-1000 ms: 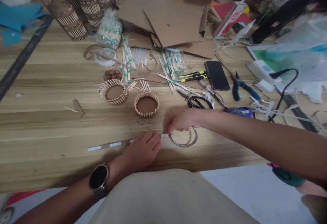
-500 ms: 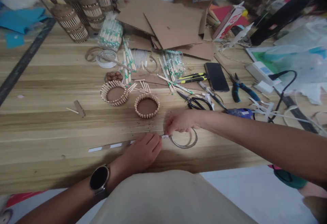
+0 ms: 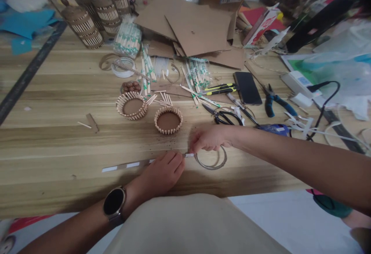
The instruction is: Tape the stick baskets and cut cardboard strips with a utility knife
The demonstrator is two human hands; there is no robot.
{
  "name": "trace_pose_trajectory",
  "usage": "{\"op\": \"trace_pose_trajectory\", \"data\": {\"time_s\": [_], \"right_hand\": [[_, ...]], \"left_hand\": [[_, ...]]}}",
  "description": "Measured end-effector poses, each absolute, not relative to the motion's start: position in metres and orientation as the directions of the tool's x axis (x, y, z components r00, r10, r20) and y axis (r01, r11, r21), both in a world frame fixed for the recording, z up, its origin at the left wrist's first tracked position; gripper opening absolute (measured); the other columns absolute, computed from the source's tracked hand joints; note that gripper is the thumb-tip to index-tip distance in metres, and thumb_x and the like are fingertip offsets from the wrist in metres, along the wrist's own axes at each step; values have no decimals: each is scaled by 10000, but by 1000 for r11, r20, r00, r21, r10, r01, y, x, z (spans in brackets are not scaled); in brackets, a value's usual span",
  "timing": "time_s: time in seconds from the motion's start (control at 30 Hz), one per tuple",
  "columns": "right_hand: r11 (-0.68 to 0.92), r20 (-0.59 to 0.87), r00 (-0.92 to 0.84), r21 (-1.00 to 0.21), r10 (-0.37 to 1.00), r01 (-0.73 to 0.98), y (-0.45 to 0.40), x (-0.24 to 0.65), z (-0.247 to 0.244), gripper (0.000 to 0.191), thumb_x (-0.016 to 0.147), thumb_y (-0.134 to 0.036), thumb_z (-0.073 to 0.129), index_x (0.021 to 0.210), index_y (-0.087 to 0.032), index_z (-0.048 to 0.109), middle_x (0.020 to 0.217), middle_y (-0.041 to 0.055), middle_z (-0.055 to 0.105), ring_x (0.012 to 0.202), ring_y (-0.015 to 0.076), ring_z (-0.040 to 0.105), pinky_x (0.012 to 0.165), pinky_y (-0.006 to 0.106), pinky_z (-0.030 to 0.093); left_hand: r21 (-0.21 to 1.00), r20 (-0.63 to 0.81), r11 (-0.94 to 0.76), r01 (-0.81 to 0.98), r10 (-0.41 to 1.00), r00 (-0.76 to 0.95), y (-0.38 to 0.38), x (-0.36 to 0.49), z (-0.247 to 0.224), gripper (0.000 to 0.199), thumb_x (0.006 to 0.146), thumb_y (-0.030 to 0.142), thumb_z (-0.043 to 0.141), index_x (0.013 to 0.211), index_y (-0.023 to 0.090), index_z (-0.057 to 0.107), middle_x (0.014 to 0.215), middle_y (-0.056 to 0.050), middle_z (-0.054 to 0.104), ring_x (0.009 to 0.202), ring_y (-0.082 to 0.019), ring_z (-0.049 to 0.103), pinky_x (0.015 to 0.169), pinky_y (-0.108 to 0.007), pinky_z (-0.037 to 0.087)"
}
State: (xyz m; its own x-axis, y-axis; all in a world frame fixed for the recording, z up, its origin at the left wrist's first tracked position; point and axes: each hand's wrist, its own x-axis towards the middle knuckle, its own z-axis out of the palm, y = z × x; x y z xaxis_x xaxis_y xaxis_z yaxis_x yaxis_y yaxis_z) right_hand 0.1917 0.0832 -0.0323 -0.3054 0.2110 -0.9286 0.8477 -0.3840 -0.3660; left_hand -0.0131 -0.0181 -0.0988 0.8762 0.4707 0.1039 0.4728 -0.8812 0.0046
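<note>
A thin brown strip (image 3: 122, 166) with white patches at intervals lies across the front of the table. My left hand (image 3: 164, 171), wearing a watch on the wrist, presses over the strip with its fingers close together and covers part of it. Just to the right, my right hand (image 3: 207, 138) is closed in a pinch at the strip, beside a short white patch (image 3: 189, 155). The strip's far end runs into a loose coil (image 3: 211, 167) below my right hand. Beyond my hands stand two round cardboard trays edged with short sticks, a nearer one (image 3: 168, 132) and a farther one (image 3: 120, 109).
Scissors (image 3: 227, 118), a glue gun (image 3: 274, 129), pliers (image 3: 269, 103), a phone (image 3: 247, 88) and a yellow-black cutter (image 3: 220, 88) lie at the right. Stick bundles (image 3: 127, 39), cardboard sheets (image 3: 197, 30) and stick-sided lanterns (image 3: 84, 28) fill the back.
The whole view has shifted slightly, with things sitting a little farther right. Both hands keep their places on the strip.
</note>
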Motion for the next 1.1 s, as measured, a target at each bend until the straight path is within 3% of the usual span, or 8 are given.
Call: {"op": "trace_pose_trajectory", "data": {"time_s": [0.67, 0.83, 1.1], "right_hand": [[-394, -945, -261, -320, 197, 862, 81, 185, -31, 275, 845, -178, 631, 629, -184, 459, 448, -130, 222, 405, 37, 152, 388, 180, 100], [-395, -940, -267, -333, 214, 856, 79, 187, -32, 292, 872, -195, 608, 626, -190, 450, 454, -130, 220, 409, 40, 156, 401, 185, 100], [-341, -949, -231, -295, 216, 893, 80, 180, -25, 354, 896, -180, 584, 599, -191, 391, 459, -123, 205, 413, 39, 154, 417, 193, 106]], "left_hand": [[-58, 160, -874, 483, 469, 868, -19, -14, -99, 323, 1013, 94, 332, 1197, 92, 597, 1035, -127, 692, 921, -221, 638, 736, -300, 523], [-31, 153, -876, 481, 471, 869, -19, -14, -99, 383, 1016, 69, 280, 1284, 26, 551, 1032, -152, 686, 926, -238, 627, 713, -319, 521], [57, -25, -871, 488, 487, 873, -18, -11, -96, 423, 1015, 60, 273, 1344, 51, 539, 1063, -137, 693, 990, -228, 638, 769, -309, 532]]}}
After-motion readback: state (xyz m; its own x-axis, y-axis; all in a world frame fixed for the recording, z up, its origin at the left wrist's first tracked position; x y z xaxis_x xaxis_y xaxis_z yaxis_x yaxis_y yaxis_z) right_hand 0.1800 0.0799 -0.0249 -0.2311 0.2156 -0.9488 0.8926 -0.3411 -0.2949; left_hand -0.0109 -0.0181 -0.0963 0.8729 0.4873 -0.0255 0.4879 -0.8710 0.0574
